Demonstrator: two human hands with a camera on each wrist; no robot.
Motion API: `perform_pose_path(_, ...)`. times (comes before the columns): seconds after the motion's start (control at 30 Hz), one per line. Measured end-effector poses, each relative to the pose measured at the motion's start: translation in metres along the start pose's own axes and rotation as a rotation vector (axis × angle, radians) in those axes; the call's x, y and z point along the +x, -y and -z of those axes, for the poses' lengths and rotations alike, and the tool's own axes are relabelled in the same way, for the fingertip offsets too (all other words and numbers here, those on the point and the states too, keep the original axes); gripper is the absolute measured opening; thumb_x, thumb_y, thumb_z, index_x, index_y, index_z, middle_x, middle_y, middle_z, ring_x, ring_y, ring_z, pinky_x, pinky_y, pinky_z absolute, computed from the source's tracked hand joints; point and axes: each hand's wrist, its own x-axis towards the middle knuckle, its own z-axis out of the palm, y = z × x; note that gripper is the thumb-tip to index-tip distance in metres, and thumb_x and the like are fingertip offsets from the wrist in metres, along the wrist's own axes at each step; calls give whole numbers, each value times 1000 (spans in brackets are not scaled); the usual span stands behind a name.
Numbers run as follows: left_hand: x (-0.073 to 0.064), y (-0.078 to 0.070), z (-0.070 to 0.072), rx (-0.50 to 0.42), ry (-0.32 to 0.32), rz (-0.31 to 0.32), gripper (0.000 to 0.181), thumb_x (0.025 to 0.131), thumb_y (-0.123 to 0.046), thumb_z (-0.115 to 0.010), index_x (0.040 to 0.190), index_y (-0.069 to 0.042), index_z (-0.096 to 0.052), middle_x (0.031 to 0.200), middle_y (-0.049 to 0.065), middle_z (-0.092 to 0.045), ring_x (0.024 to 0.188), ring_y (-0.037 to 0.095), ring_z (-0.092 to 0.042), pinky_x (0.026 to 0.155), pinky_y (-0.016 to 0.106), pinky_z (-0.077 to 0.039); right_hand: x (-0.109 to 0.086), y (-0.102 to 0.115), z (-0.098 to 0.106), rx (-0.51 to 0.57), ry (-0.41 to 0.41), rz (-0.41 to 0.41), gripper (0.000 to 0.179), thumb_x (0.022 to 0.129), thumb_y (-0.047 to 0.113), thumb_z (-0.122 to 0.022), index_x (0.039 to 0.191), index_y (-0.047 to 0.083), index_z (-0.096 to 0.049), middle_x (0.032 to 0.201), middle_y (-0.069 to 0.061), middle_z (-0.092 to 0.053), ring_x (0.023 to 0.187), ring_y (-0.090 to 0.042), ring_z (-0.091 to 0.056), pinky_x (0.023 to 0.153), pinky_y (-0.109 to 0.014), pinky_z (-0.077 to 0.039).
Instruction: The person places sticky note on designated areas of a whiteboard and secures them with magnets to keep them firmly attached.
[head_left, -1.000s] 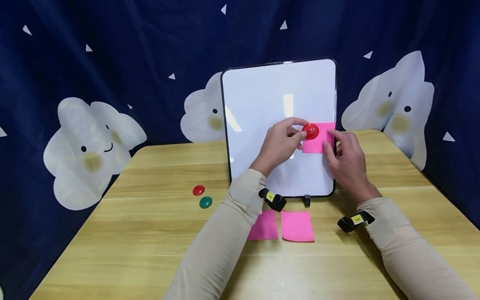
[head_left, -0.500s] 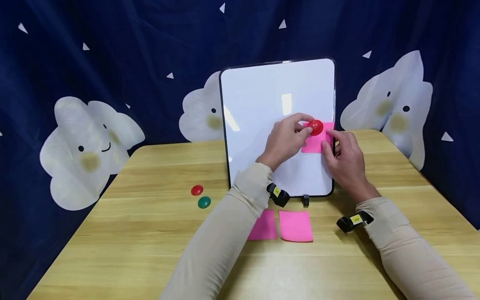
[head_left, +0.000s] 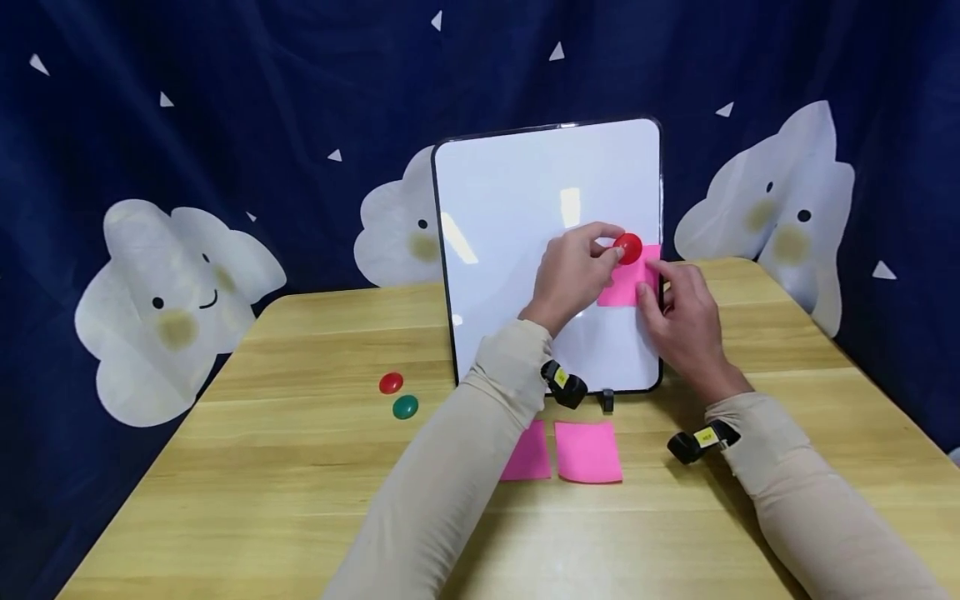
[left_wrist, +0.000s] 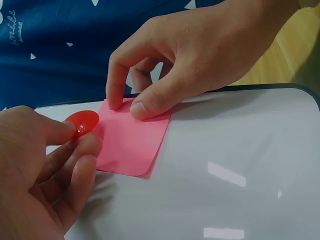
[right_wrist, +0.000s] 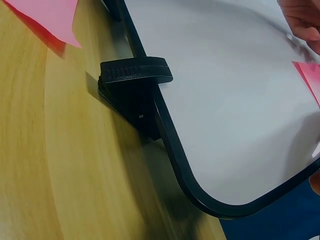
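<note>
My left hand (head_left: 567,271) pinches a round red magnet (head_left: 628,247) by its edge, between thumb and index finger. In the left wrist view the magnet (left_wrist: 83,122) is tilted over one edge of a pink sticky note (left_wrist: 135,142); whether it touches the note I cannot tell. That note lies against the right side of an upright whiteboard (head_left: 510,200). My right hand (head_left: 686,321) holds the note near the board's right edge, thumb and index fingertips on it. Its other fingers are partly hidden past the black rim.
A black clip foot (right_wrist: 135,70) supports the whiteboard's lower edge. In front on the wooden table lie two more pink sticky notes, one whole in view (head_left: 588,452) and one partly behind my left sleeve. A red magnet (head_left: 391,382) and a green magnet (head_left: 406,407) lie left.
My left hand has carried the red magnet up and to the right over the note, near its top edge. The right hand keeps its place on the note.
</note>
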Motion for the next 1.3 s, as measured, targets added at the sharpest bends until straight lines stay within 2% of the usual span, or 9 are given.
perform_pose_path(0.13,-1,1,-3,12,-26,2,30,97,-20,-68,127,-18,-70,104,-2,-74,74,2,-64,58,17,-51,0,2,-1,3,4,-2,41,95,10,-66,134,2,-56,113,-22,-55,73,-22,-51,64,-24,-40)
perform_pose_path(0.3,1,0,-6,22,-39,-11,31,97,-21,-68,128,-17,-70,102,-1,-74,70,3,-63,56,17,-50,0,3,1,-4,6,-4,41,96,10,-66,134,3,-56,114,-22,-55,73,-23,-51,64,-25,-41)
perform_pose_path(0.67,2,-2,-13,32,-57,-13,31,97,-20,-69,127,-17,-71,105,0,-75,79,4,-67,59,15,-50,0,3,2,-8,12,-19,42,96,12,-66,136,4,-55,112,-21,-55,73,-22,-51,64,-26,-42)
perform_pose_path(0.8,2,-4,-15,77,-82,-11,30,97,-21,-69,126,-17,-72,105,0,-75,81,5,-68,60,13,-49,0,3,3,-11,17,-18,43,96,12,-67,136,5,-55,113,-21,-55,74,-23,-51,64,-29,-43)
perform_pose_path(1.1,1,-8,-14,207,-126,-15,27,96,-25,-70,121,-14,-73,99,-1,-75,73,4,-66,55,14,-47,2,4,2,-21,16,-20,42,96,12,-66,136,5,-55,110,-20,-56,74,-23,-51,63,-31,-43)
perform_pose_path(1.3,1,-15,-14,278,-137,29,25,95,-29,-71,117,-16,-73,99,-2,-75,77,7,-69,55,15,-46,2,5,3,-32,20,-39,41,98,14,-64,137,4,-54,111,-20,-56,75,-24,-51,63,-33,-43)
